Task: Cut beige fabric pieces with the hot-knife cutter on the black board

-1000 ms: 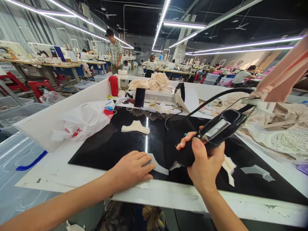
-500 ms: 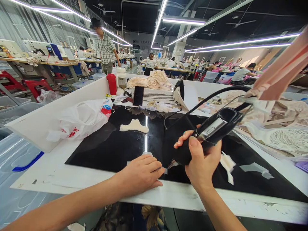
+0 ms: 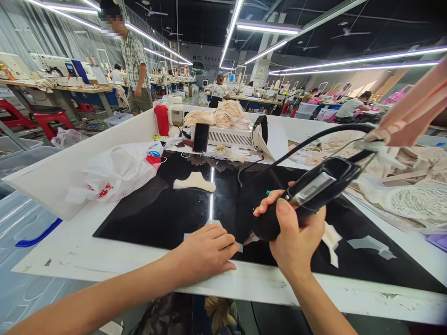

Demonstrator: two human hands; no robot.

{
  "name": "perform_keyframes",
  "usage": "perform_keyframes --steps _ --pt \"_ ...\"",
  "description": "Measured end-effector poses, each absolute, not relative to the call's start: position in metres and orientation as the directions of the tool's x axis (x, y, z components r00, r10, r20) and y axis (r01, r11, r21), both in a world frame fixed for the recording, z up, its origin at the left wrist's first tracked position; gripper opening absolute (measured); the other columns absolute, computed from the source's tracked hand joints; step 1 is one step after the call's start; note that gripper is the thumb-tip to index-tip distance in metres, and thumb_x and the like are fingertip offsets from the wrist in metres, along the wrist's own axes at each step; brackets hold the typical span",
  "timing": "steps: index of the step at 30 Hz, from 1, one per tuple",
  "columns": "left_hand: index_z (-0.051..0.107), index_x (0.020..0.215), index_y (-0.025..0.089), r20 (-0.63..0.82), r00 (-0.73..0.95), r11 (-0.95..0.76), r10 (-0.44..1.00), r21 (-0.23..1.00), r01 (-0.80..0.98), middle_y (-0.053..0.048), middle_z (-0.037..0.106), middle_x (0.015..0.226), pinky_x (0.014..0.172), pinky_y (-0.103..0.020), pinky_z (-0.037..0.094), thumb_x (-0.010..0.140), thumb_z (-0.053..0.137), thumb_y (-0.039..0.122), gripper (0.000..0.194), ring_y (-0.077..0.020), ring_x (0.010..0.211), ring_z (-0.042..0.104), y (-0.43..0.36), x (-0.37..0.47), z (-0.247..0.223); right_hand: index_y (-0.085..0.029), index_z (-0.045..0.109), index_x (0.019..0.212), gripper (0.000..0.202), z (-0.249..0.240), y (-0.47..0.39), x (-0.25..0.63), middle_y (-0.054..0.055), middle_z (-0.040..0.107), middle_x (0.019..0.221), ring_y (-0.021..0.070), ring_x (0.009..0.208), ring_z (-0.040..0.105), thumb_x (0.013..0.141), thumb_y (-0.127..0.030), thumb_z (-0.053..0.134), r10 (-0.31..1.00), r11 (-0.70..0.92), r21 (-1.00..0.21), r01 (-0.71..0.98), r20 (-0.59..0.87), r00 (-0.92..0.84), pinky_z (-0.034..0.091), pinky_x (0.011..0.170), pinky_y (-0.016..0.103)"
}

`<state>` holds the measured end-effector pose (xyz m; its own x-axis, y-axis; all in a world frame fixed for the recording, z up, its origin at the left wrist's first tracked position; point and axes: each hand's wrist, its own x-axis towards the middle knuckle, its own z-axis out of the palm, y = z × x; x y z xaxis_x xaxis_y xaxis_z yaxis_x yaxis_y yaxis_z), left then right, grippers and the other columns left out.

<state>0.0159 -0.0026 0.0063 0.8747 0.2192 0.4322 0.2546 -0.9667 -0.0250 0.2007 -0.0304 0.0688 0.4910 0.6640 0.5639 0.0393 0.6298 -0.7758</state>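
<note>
My left hand [image 3: 209,250] lies flat over a translucent piece [image 3: 215,223] at the near edge of the black sheet [image 3: 139,214]. Its fingers are stretched out and mostly cover that piece. Wrapped round a black corded hand tool [image 3: 314,190] is my right hand [image 3: 296,232], thumb on top. The tool is tilted, and its pointed metal tip [image 3: 250,239] is close to the piece by my left fingertips; whether it touches cannot be made out. A cream fabric piece [image 3: 194,182] rests farther back on the sheet. Right of my right hand are a white fabric piece [image 3: 331,243] and a translucent cut-out [image 3: 372,245].
A white plastic bag [image 3: 118,170] lies at the left. At the back are a red cup [image 3: 161,120], a phone [image 3: 200,137] and stacked fabric [image 3: 226,114]. Pink cloth strips [image 3: 415,107] hold the tool's cable [image 3: 307,139]. Lace pieces [image 3: 412,197] pile up right. A person [image 3: 134,60] walks beyond.
My right hand and the tool's rear end have shifted slightly right, while the tip stays near my left fingers. My left hand keeps its place. The walking person has moved left and nearer.
</note>
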Motion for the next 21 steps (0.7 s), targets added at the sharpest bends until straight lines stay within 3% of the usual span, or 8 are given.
perform_keyframes --steps 7,14,21 --pt "0.064 0.126 0.013 0.425 0.879 -0.968 0.219 -0.019 0.250 -0.008 0.072 0.111 0.101 -0.039 0.052 0.104 0.064 0.042 0.036 -0.0233 0.107 0.065 -0.003 0.016 0.006 -0.028 0.057 0.118 0.037 0.068 -0.039 0.198 -0.005 0.068 0.083 0.0140 0.062 0.064 0.090 -0.036 0.080 0.679 0.623 -0.782 0.009 0.547 0.490 0.060 0.059 0.032" --pt "0.065 0.123 0.012 0.420 0.884 -0.968 0.206 -0.045 0.247 -0.009 0.071 0.110 0.097 -0.038 0.053 0.097 0.074 0.045 0.043 -0.0240 0.104 0.065 -0.002 0.018 0.003 -0.027 0.058 0.113 0.035 0.068 -0.038 0.197 -0.004 0.068 0.083 0.0147 0.063 0.064 0.089 -0.037 0.081 0.690 0.600 -0.800 -0.003 0.515 0.508 0.060 0.059 0.032" --pt "0.066 0.124 0.015 0.467 0.844 -0.957 0.263 0.014 0.291 -0.007 0.073 0.123 0.112 -0.037 0.048 0.103 0.066 0.043 0.035 -0.0218 0.115 0.067 0.000 0.006 0.007 -0.027 0.060 0.115 0.048 0.075 -0.041 0.196 -0.002 0.069 0.085 0.0161 0.064 0.066 0.080 -0.042 0.088 0.737 0.519 -0.854 -0.015 0.439 0.513 0.061 0.060 0.031"
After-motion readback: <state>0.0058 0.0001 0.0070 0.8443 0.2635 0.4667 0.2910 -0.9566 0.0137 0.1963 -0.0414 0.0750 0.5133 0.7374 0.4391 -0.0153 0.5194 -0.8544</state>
